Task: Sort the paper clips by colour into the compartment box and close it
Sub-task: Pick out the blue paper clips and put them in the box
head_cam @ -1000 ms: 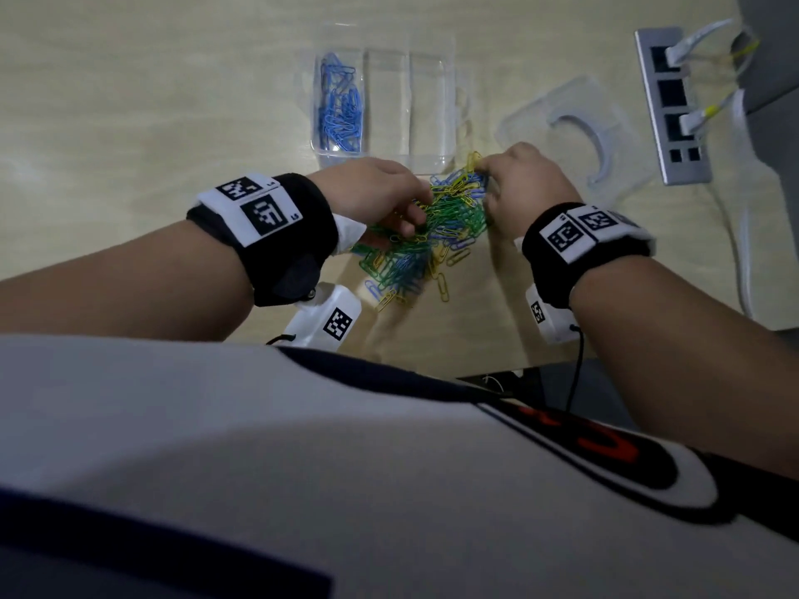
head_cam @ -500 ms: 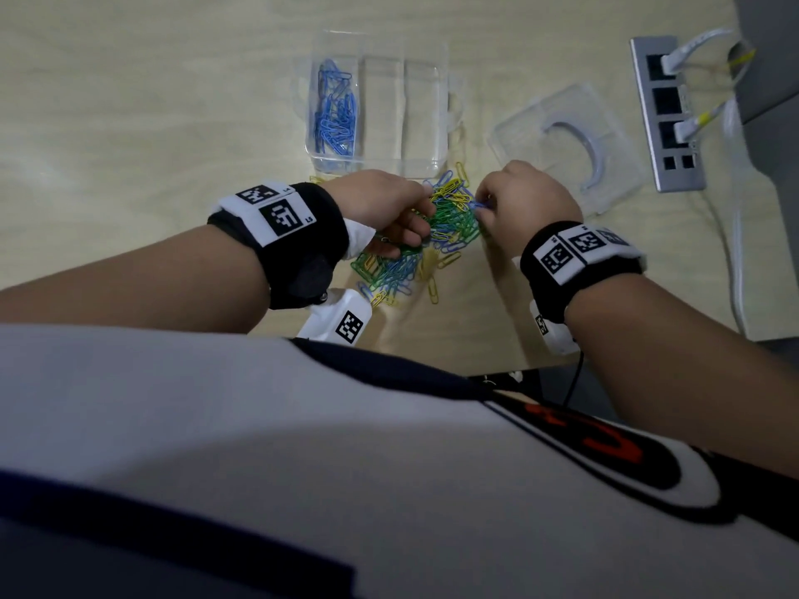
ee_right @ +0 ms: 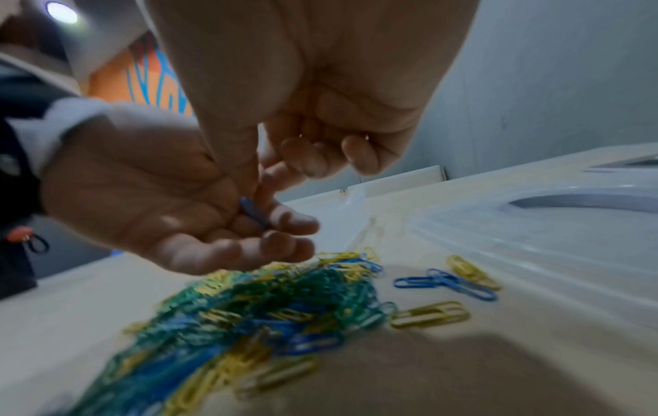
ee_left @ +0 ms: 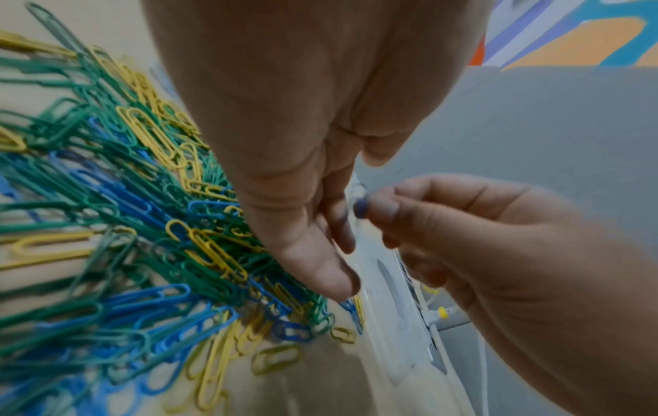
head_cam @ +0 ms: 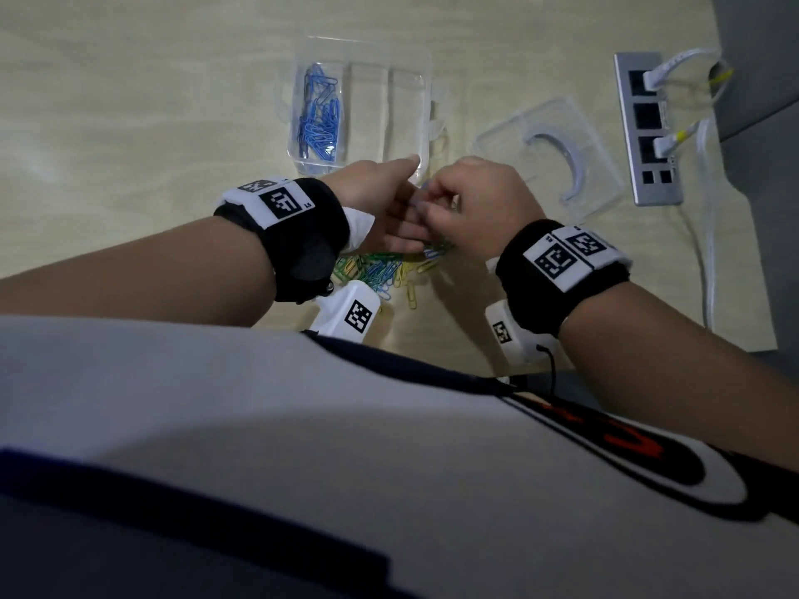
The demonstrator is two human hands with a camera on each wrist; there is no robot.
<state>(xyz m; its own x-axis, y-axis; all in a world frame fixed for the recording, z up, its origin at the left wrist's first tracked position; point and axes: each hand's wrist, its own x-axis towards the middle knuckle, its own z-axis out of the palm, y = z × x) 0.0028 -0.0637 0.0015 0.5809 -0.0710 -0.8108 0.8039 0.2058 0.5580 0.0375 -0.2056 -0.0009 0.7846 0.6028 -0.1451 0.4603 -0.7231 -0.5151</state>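
The right hand [head_cam: 480,201] pinches a blue clip [ee_right: 253,211] over the left hand [head_cam: 380,209], whose fingers lie loosely straight. The mixed clip pile [head_cam: 385,270] lies beneath; the compartment box [head_cam: 406,123] sits at twelve o'clock. Wristband markers show no legible writing.

one clear plastic compartment box [head_cam: 426,97] with three compartments, one of them holding a heap of blue paper clips [head_cam: 319,118], too tangled to count. one clear plastic lid [head_cam: 549,157] lies apart. one mixed pile of green, blue and yellow wire paper clips [ee_left: 117,214], far too many to count. two hands, two black wristbands [head_cam: 298,235], one grey socket strip [head_cam: 646,131].
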